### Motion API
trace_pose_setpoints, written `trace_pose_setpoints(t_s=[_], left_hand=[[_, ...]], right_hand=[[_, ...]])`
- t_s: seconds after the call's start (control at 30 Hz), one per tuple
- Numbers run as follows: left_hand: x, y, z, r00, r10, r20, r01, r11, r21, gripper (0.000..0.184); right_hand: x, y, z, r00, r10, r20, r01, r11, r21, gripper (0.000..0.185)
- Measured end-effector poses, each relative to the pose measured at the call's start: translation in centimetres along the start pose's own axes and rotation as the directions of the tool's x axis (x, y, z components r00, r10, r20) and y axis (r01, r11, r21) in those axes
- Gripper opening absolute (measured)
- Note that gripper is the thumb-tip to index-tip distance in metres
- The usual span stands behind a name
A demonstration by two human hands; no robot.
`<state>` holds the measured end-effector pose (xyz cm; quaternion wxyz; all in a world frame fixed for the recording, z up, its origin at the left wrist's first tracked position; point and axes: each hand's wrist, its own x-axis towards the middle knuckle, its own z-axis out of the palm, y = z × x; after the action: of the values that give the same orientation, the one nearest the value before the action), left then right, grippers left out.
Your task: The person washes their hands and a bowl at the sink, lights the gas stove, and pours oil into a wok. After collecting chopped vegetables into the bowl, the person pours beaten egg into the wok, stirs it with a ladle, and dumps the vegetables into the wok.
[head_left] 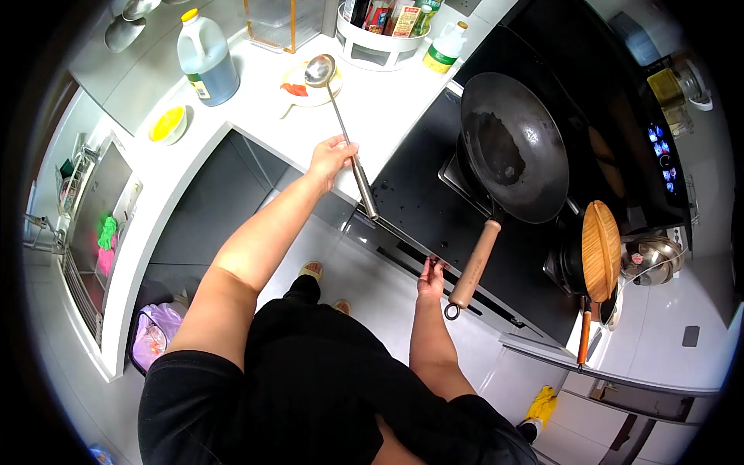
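My left hand (332,160) is wrapped round the handle of a metal ladle (361,186). Its bowl points away from me, over the counter and in front of a white plate (298,97) with red pieces on it. Down at the front edge of the black stove (415,186), my right hand (431,279) pinches what looks like a stove knob, mostly hidden by the fingers. Just right of that hand is the wooden handle (475,263) of a dark wok (515,147), which sits on the left burner. The wok holds no food and has a darker patch inside.
A pot with a wooden lid (601,248) stands on the right burner. On the white counter (267,128) are a bowl of yellow liquid (168,124), a large jug (208,62), a condiment rack (380,46) and a small bottle (446,48). The sink (97,232) is at left.
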<state>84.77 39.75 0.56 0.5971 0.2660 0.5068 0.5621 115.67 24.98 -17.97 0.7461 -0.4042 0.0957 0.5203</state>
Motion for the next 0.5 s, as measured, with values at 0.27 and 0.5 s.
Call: trace_pose_setpoints(t_s=[0.27, 0.5], left_hand=[[0.4, -0.5, -0.5, 0.999, -0.038, 0.023, 0.037, 0.998, 0.042, 0.027], [1.1, -2.0, -1.4, 0.997, -0.075, 0.005, 0.074, 0.99, 0.121, 0.027]], right_hand=[[1.1, 0.5, -1.0, 0.999, -0.045, 0.006, 0.045, 0.995, -0.088, 0.021], [0.1, 0.2, 0.0, 0.998, -0.058, -0.035, 0.053, 0.991, -0.126, 0.023]])
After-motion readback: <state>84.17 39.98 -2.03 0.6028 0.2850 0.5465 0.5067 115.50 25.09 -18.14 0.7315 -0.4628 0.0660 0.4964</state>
